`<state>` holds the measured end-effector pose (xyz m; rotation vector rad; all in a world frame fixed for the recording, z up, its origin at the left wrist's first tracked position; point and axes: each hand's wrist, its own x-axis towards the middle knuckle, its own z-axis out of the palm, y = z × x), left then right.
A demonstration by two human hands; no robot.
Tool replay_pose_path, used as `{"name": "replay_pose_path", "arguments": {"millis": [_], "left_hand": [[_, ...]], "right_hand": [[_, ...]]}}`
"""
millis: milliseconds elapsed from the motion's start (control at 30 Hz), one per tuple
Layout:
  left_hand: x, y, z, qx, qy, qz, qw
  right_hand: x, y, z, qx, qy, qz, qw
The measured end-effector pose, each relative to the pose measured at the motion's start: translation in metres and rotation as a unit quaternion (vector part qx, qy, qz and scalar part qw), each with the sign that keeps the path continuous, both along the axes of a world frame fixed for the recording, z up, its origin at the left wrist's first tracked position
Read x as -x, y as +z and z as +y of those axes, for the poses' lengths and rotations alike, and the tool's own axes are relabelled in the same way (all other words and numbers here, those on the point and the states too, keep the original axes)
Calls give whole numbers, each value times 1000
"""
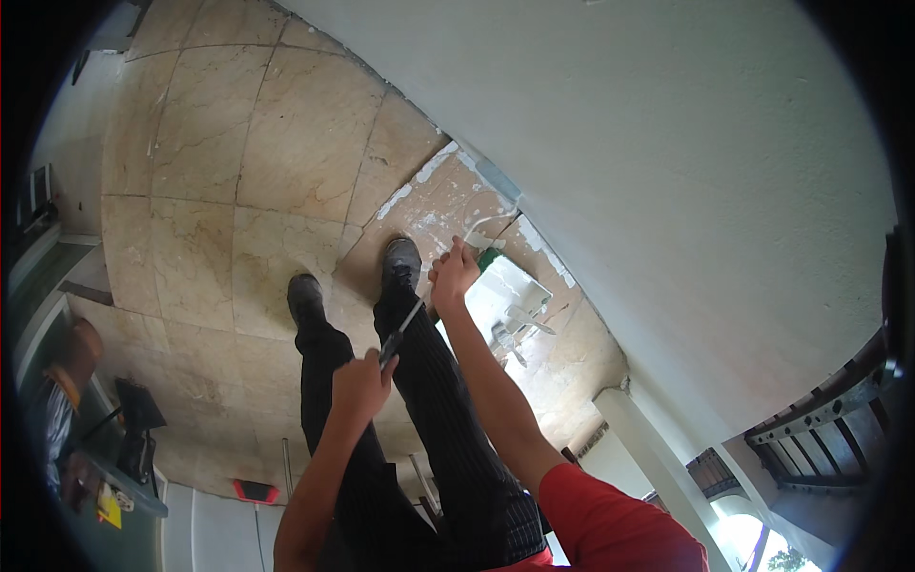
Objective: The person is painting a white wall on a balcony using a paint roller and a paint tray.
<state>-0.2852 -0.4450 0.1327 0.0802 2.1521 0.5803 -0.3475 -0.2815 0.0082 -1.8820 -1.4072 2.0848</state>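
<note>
My left hand (361, 386) is closed around the dark grip (390, 348) of a long-handled paint roller. Farther up, my right hand (454, 273) grips the same tool where its grey rod (413, 313) meets the white wire frame (493, 219). The pale roller cover (499, 180) lies along the foot of the wall (643, 179) and seems to touch it. Beside my right forearm stands a paint tray (532, 286), white with paint inside and green at one edge. A paintbrush (507, 342) and another light-coloured tool (530, 319) rest on it.
Paint-spattered brown sheeting (436, 214) covers the floor along the wall, partly under my right shoe (401, 263). Beige tiles (300, 129) spread left. A red and black dustpan (256, 492) is behind me, and a dark railing (815, 443) is at far right.
</note>
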Motion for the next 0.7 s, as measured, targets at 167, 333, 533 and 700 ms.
{"name": "replay_pose_path", "arguments": {"millis": [167,333,533,700], "left_hand": [[-60,132,-31,-28,117,-23,993],[-83,215,-16,-39,137,-36,989],[-99,275,-31,-59,157,-26,985],[-144,310,-68,-164,199,87,962]], "right_hand": [[-18,180,-38,28,23,29,999],[-37,265,-27,45,42,68,996],[-88,332,-26,126,356,-68,924],[-186,403,-99,53,489,-52,869]]}}
